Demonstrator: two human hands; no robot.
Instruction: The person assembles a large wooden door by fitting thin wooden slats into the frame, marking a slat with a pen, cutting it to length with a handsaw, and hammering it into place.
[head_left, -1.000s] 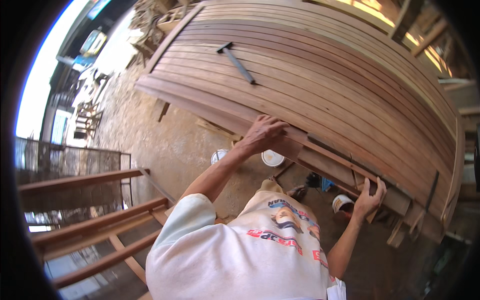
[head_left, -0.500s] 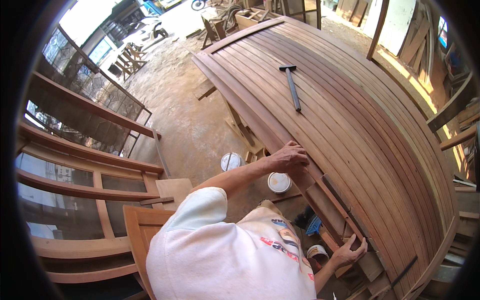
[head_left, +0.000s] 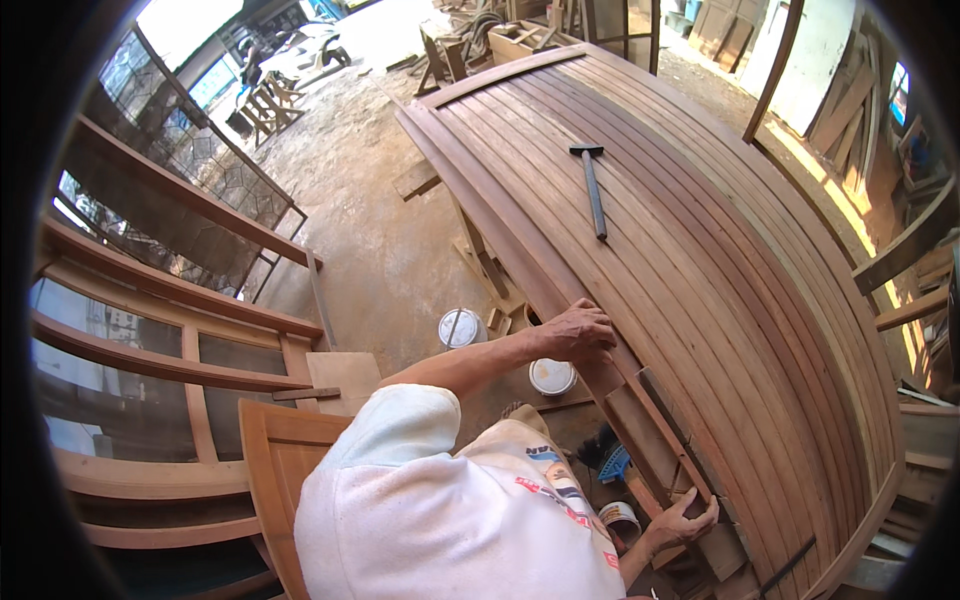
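Observation:
A large slatted wooden panel (head_left: 690, 290) lies in front of me, its frame rail running along the near left side. My left hand (head_left: 583, 332) curls its fingers over that edge, at the far end of a narrow wooden strip (head_left: 672, 432). At the strip's near end, my right hand (head_left: 683, 522) pinches it between thumb and fingers. Beside the strip runs a dark, narrow gap against the slats. A hammer (head_left: 593, 195) with a dark head rests on the slats beyond my left hand. The left fingertips are partly hidden.
Below the panel's edge stand two white-lidded buckets (head_left: 552, 376), (head_left: 461, 328), a blue brush (head_left: 613, 464) and an open tub (head_left: 621, 520). Wooden frames (head_left: 170, 360) lean at the left. A dark bar (head_left: 790, 565) lies at the panel's near end. Timber offcuts (head_left: 925, 470) pile up at right.
The view has shifted slightly, so the panel and hammer appear a little lower. Both hands keep their places on the strip, with only slight movement.

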